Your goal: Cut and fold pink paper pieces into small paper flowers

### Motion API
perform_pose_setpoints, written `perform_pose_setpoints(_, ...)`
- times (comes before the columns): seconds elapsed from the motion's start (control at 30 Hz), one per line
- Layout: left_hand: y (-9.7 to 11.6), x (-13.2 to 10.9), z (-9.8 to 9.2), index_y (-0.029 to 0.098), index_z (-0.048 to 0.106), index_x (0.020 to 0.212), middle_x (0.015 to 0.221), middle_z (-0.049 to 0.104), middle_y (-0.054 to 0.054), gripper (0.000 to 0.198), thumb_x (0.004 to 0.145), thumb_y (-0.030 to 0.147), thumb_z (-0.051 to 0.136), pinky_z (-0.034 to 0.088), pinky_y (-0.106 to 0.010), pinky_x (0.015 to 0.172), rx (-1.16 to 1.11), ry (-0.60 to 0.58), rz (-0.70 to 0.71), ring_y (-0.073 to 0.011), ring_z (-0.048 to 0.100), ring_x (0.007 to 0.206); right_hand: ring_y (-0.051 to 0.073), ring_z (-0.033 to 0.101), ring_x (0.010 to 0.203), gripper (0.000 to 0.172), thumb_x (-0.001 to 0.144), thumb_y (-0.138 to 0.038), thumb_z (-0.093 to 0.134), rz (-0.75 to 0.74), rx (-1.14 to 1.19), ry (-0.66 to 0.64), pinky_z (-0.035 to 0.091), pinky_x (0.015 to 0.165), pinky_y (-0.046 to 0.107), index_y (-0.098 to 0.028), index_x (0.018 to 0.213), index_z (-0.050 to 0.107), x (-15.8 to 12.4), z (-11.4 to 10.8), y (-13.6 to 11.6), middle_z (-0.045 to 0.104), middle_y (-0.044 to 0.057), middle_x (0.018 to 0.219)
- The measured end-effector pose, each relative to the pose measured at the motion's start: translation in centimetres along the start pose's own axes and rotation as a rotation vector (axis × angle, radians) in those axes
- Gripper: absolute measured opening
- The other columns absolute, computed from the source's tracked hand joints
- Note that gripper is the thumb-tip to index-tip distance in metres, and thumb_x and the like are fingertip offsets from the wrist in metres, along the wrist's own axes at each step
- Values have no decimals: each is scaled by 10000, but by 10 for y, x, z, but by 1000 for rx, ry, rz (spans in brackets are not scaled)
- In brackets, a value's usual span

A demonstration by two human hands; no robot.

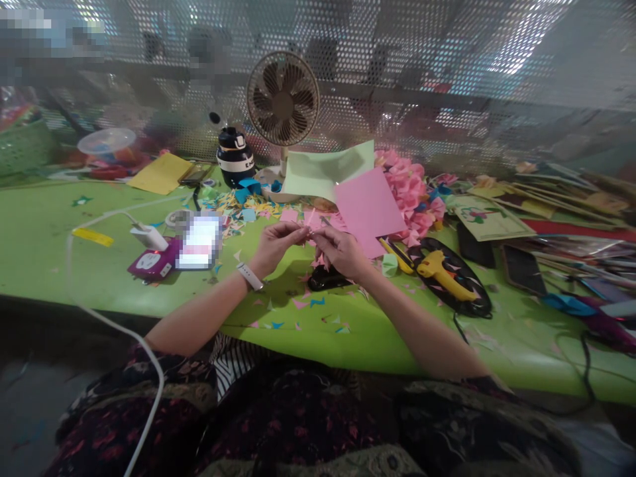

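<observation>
My left hand (279, 244) and my right hand (342, 252) meet over the middle of the table, both with fingers pinched. Between their fingertips is a small pink paper piece (311, 217), thin and partly hidden by the fingers. Under my right hand lies a black object (326, 278) whose kind I cannot make out. Just behind it rests a pink paper sheet (368, 199), leaning over a pale green sheet (325, 171). Pink paper flowers (405, 189) are heaped to the right of the sheets.
A yellow glue gun (444, 273) lies on a black tray (479, 301), with a yellow-handled tool (397, 257) beside it. Left are a lit phone (199, 244) and a purple power strip (155, 264) with a white cable. A fan (283, 99) and bottle (234, 159) stand behind paper scraps.
</observation>
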State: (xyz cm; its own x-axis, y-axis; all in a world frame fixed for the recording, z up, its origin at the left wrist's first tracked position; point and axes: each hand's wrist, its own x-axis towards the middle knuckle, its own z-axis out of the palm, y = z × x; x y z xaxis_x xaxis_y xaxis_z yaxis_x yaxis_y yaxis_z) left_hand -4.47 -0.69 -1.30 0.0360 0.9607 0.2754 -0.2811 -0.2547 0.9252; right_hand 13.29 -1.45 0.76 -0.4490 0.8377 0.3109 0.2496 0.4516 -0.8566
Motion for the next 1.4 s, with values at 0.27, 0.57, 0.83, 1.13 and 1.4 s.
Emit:
perform_pose_setpoints(0.27,0,9,-8,187,721,692,631,653,17,266,647,398,875,459,-233,592,-61,103,37,-74,556,572,79,503,436,381,948,-554,508,26,-58,-10,394,453,218,-190,872,591,5,-9,7,607,-20,654)
perform_pose_setpoints(0.57,-4,15,-15,194,721,720,653,659,23,257,660,396,869,467,-214,605,-136,178,14,-64,564,585,116,499,575,347,974,-478,487,16,-158,15,381,556,245,-194,790,564,6,-9,5,577,-5,657)
perform_pose_setpoints(0.83,-2,17,-18,196,724,736,685,688,3,292,683,457,844,501,-232,616,-86,156,-25,-83,607,608,104,440,522,378,937,-541,519,68,-1,92,336,496,239,-215,748,485,7,-13,2,505,-22,606)
perform_pose_setpoints(1.13,2,12,-17,184,716,699,647,671,-3,346,669,504,844,493,-247,615,-8,-56,-36,-91,591,583,83,406,572,385,809,-544,696,85,33,171,314,497,224,-165,851,640,7,-19,-9,538,-19,686)
perform_pose_setpoints(1.4,6,6,-13,188,715,686,638,660,-7,331,695,496,834,464,-246,606,-43,-224,-79,-90,568,578,40,204,414,389,745,-537,759,263,374,-163,113,389,230,-166,824,675,2,-17,-20,323,-113,478)
